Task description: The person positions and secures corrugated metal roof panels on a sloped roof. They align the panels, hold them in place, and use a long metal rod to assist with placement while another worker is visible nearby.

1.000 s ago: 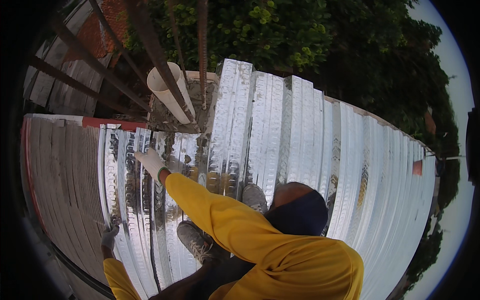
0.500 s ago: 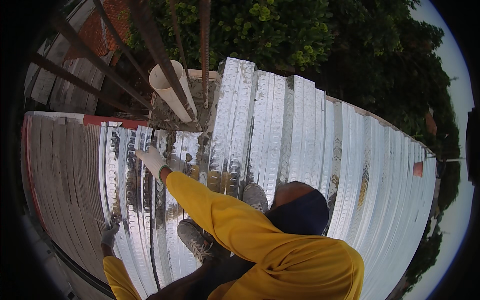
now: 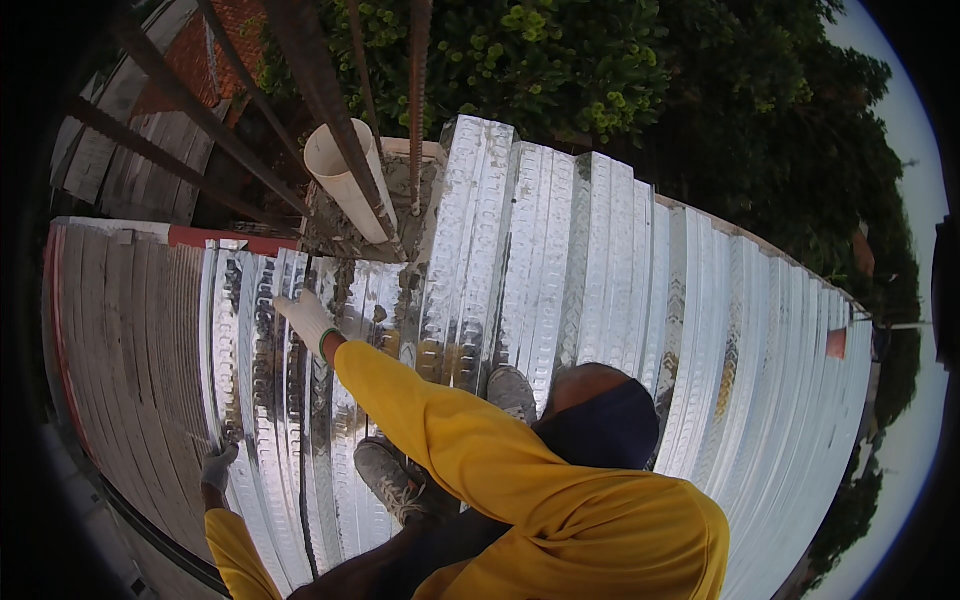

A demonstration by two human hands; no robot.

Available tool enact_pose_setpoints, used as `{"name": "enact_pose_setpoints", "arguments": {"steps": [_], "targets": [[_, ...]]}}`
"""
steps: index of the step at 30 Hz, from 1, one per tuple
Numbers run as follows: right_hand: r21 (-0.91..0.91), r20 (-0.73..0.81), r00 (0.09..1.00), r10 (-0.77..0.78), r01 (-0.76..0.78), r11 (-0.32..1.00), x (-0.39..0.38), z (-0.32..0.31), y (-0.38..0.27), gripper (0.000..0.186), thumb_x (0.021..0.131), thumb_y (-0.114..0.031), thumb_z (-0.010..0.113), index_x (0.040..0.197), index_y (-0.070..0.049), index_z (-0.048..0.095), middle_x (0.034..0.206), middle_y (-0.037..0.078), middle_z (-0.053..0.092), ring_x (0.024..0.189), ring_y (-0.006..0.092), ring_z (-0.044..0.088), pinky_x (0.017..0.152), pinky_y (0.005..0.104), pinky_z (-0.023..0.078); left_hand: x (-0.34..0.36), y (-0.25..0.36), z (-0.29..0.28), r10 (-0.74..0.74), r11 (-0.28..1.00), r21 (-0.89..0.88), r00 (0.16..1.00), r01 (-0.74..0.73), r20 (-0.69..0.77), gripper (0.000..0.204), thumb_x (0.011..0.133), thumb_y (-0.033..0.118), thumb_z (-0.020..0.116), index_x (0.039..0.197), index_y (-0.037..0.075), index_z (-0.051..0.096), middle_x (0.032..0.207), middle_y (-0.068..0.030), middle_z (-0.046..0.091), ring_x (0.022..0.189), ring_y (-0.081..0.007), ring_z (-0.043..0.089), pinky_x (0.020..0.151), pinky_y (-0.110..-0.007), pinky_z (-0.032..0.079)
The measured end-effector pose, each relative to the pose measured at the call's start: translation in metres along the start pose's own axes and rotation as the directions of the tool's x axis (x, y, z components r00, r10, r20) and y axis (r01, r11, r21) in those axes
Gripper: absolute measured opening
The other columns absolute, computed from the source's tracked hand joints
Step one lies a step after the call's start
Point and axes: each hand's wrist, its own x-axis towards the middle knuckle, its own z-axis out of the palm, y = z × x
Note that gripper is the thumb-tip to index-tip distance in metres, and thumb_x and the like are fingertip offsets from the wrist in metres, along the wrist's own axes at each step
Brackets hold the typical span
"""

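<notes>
Shiny ribbed metal roofing sheets (image 3: 540,260) stretch from the left across to the far right. My right hand (image 3: 305,318), in a white knitted glove, rests on a rib near the far end of the leftmost sheet (image 3: 262,400), its fingers apart. Along that sheet's left edge, nearer to me, my left hand (image 3: 217,468) wears a grey glove and is closed on the edge; its fingers are partly hidden. Yellow sleeves cover both arms. My grey shoes (image 3: 390,480) stand on the metal.
Rusty rebar rods (image 3: 417,100) rise from a rough concrete column top (image 3: 425,190) beyond the sheets, around a white plastic pipe (image 3: 350,185). Weathered grey corrugated roofing (image 3: 125,340) lies to the left. Trees (image 3: 560,60) border the far side. A reddish piece (image 3: 836,341) lies far right.
The view has shifted very slightly. Both hands keep their places on the sheet, and the sheet shows no clear movement.
</notes>
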Motion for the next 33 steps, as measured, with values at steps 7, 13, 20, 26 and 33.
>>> {"name": "enact_pose_setpoints", "arguments": {"steps": [7, 13, 20, 26, 33], "targets": [[-0.009, 0.015, 1.0, 0.012, -0.011, 1.0, -0.003, -0.002, -0.004, 0.079, 0.099, -0.04, 0.076, 0.149, 0.015, 0.052, 0.146, 0.032, 0.064, 0.135, 0.0387, 0.063, 0.114, 0.044, 0.046, 0.001, -0.004, -0.001, -0.001, 1.0, 0.007, 1.0, 0.001, -0.008, 0.009, 0.097, 0.018, 0.082, 0.103, 0.015, 0.076, 0.092, 0.0106, 0.062, 0.083, -0.0058, 0.055, 0.076, -0.028, 0.041], [-0.056, -0.024, 1.0, -0.007, 0.006, 0.998, 0.006, -0.002, 0.003, 0.081, 0.098, -0.042, 0.075, 0.149, 0.016, 0.051, 0.148, 0.035, 0.062, 0.138, 0.0413, 0.062, 0.116, 0.0446, 0.045, 0.005, 0.002, 0.0, 0.016, 1.0, 0.004, 1.0, -0.016, -0.005, 0.008, 0.097, 0.018, 0.082, 0.102, 0.015, 0.076, 0.092, 0.0105, 0.062, 0.082, -0.0055, 0.055, 0.076, -0.027, 0.041], [-0.006, 0.126, 0.99, 0.064, -0.063, 0.998, 0.004, -0.006, 0.0, 0.103, 0.1, -0.046, 0.074, 0.165, 0.018, 0.026, 0.169, 0.038, 0.037, 0.157, 0.0421, 0.042, 0.127, 0.0458, 0.036, 0.006, -0.007, -0.002, 0.009, 1.0, -0.003, 1.0, -0.009, 0.006, 0.008, 0.098, 0.019, 0.082, 0.102, 0.015, 0.076, 0.09, 0.0107, 0.061, 0.081, -0.0048, 0.054, 0.075, -0.027, 0.041], [0.026, 0.08, 0.997, 0.016, -0.018, 0.999, 0.003, 0.0, 0.001, 0.077, 0.097, -0.039, 0.076, 0.145, 0.017, 0.053, 0.142, 0.033, 0.065, 0.132, 0.0396, 0.064, 0.112, 0.0446, 0.047, 0.003, -0.006, -0.007, -0.007, 1.0, 0.022, 1.0, 0.007, -0.008, 0.012, 0.101, 0.021, 0.079, 0.11, 0.013, 0.079, 0.092, 0.0108, 0.063, 0.081, -0.0046, 0.054, 0.075, -0.027, 0.04], [0.048, 0.021, 0.999, -0.026, 0.025, 0.999, 0.007, 0.003, 0.01, 0.081, 0.097, -0.041, 0.077, 0.147, 0.017, 0.052, 0.141, 0.033, 0.065, 0.13, 0.0389, 0.064, 0.109, 0.0452, 0.048, 0.002, -0.006, -0.003, 0.064, 0.998, 0.008, 0.998, -0.064, -0.004, 0.028, 0.099, 0.015, 0.08, 0.125, 0.007, 0.077, 0.101, 0.009, 0.065, 0.085, -0.0059, 0.056, 0.077, -0.026, 0.043]]}}
